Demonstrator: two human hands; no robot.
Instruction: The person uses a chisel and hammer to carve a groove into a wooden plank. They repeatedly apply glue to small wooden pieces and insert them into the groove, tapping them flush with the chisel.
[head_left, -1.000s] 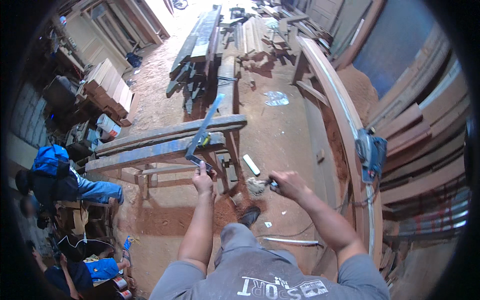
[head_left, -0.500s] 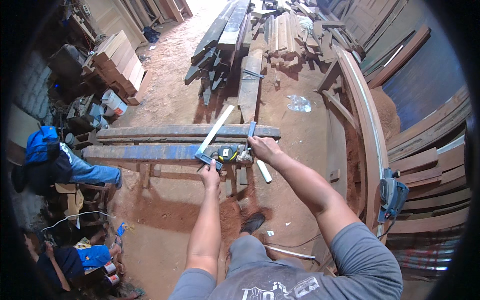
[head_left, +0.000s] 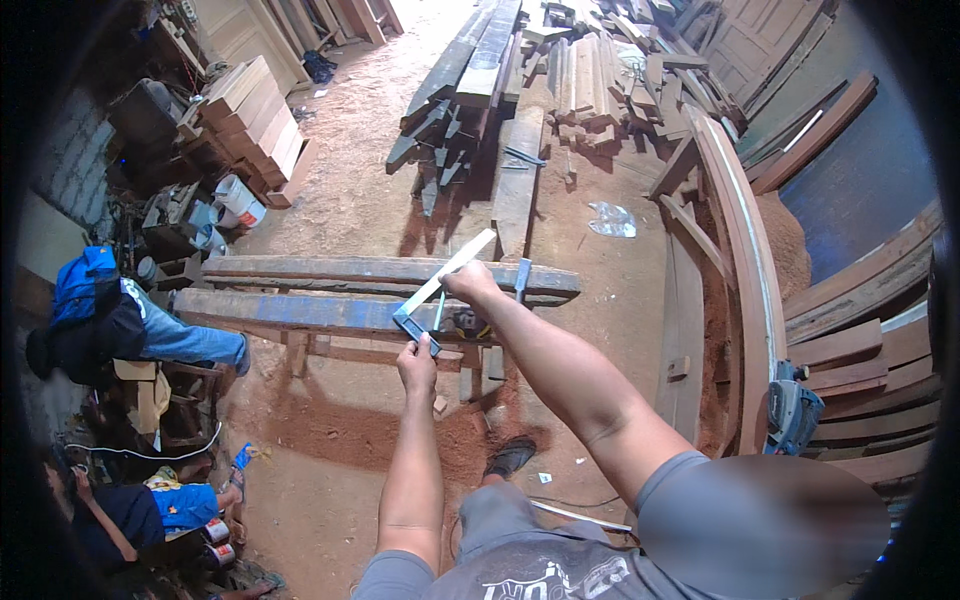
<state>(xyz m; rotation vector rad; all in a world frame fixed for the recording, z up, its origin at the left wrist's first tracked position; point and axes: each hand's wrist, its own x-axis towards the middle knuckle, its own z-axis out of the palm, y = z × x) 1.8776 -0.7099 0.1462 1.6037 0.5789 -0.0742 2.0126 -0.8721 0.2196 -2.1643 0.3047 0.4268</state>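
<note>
My left hand (head_left: pixel 418 368) is closed on the blue-grey stock of a try square (head_left: pixel 410 326), whose pale straight blade slants up to the right over the far timber. My right hand (head_left: pixel 468 282) is closed beside that blade, with a thin pale pencil-like stick (head_left: pixel 440 312) pointing down from its fingers. Its exact kind is too small to tell. Under my right wrist, a black and yellow tape measure (head_left: pixel 470 322) lies on the near timber (head_left: pixel 300 312), partly hidden. Right of my wrist, a blue-grey flat metal tool (head_left: pixel 523 275) rises near the timbers' ends.
Behind the near timber runs a second timber (head_left: pixel 300 268). Stacked planks (head_left: pixel 480 70) lie ahead. A curved wooden frame (head_left: pixel 740 250) carries a power tool (head_left: pixel 793 408) at right. A person in jeans (head_left: pixel 175 325) is at left; another in blue shorts (head_left: pixel 190 515) is at lower left.
My right hand has left the blue-grey metal tool and moved left to the square's blade, now with a thin stick in its fingers. My left hand still holds the square.
</note>
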